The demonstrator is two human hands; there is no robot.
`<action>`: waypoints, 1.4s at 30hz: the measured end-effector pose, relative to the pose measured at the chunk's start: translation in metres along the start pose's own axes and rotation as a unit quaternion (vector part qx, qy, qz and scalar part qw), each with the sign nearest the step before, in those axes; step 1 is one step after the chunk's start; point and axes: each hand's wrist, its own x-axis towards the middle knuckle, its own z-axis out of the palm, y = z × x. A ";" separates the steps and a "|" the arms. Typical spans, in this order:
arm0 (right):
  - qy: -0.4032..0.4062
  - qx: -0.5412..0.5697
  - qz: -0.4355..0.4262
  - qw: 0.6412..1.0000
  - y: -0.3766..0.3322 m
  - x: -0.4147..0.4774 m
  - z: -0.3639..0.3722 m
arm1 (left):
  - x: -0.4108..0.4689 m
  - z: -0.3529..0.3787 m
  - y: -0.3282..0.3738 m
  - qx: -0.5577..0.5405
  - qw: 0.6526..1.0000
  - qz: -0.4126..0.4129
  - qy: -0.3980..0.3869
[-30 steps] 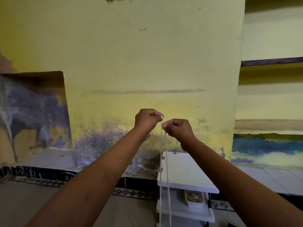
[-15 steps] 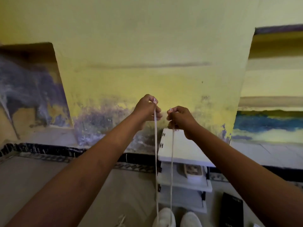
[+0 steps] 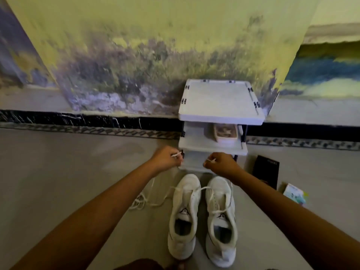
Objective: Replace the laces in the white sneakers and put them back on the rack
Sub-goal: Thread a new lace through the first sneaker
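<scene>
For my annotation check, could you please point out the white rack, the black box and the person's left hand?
white rack (image 3: 220, 102): head view, bare top shelf.
black box (image 3: 267, 170): head view, middle of its top face.
left hand (image 3: 167, 159): head view, back of the hand.

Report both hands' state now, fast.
Left hand: closed, pinching an end of the white lace.
Right hand: closed, pinching a white lace end too.
</scene>
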 end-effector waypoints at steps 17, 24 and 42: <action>-0.134 -0.121 0.065 0.981 0.093 0.035 0.112 | 0.043 0.141 -0.091 0.306 0.950 -0.028 -0.053; -0.114 -0.118 0.065 0.984 0.095 0.035 0.117 | 0.041 0.139 -0.099 0.141 0.987 -0.054 -0.050; -0.164 -0.109 0.054 0.979 0.094 0.047 0.121 | 0.037 0.135 -0.109 -0.066 0.992 -0.090 -0.056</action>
